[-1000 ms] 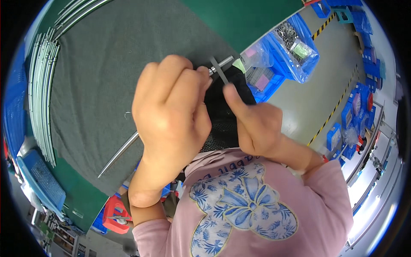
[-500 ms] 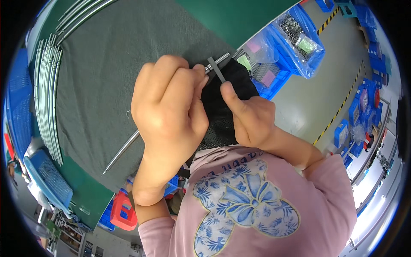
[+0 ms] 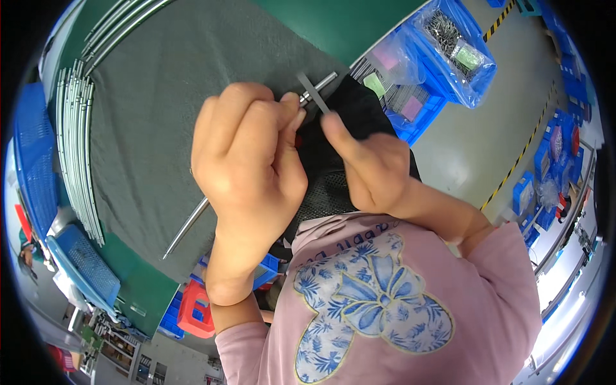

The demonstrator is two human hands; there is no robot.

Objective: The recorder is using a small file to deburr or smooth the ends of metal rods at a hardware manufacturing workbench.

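My left hand (image 3: 250,151) is closed round a slim shiny metal rod (image 3: 186,228). The rod runs slantwise through the fist, its long end low on the left and its short grooved end out past my fingertips. My right hand (image 3: 375,167) pinches a thin flat grey file (image 3: 312,92), its thumb laid along the near end. The file crosses the rod close to the short end and looks slightly blurred. Whether it presses on the metal is hard to tell. Beneath the hands lies black cloth (image 3: 333,186) in my lap.
A dark grey cloth (image 3: 147,128) covers the green table (image 3: 314,25). Many metal rods (image 3: 77,147) lie along its left side, beside blue baskets (image 3: 83,256). At the right edge stand blue bins (image 3: 410,122) of small metal parts. A red stool (image 3: 196,311) is below left.
The file and my right thumb have shifted a little up and left. My left hand keeps its grip on the rod. The whole view has turned slightly.
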